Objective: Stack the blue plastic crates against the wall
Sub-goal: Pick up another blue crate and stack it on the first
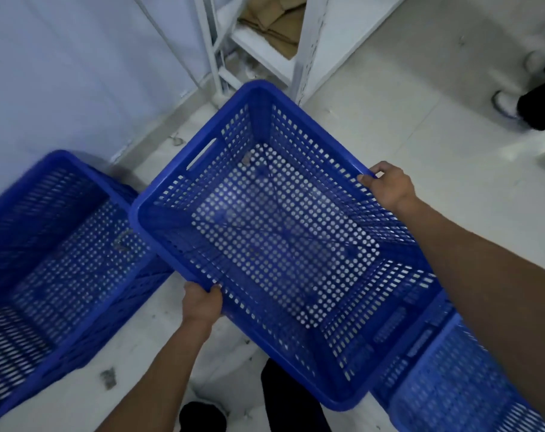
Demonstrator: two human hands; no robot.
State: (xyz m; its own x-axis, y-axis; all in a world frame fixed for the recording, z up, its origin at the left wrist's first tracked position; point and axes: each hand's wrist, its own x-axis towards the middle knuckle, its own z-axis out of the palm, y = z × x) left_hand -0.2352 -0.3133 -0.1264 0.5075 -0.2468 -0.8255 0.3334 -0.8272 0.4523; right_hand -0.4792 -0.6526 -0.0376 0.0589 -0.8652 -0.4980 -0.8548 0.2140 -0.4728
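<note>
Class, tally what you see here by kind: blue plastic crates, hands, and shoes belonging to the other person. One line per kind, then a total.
Blue plastic crates: 3 (held crate, crate by the wall, crate at lower right)
Hands: 2 (left hand, right hand)
White shoes: 2 ()
Total: 7

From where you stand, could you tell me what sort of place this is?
Probably a storeroom: a white metal rack holding cardboard, bare tiled floor, and blue crates by the wall.

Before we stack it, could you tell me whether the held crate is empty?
Empty: the floor shows through the held crate's bare perforated bottom.
</note>
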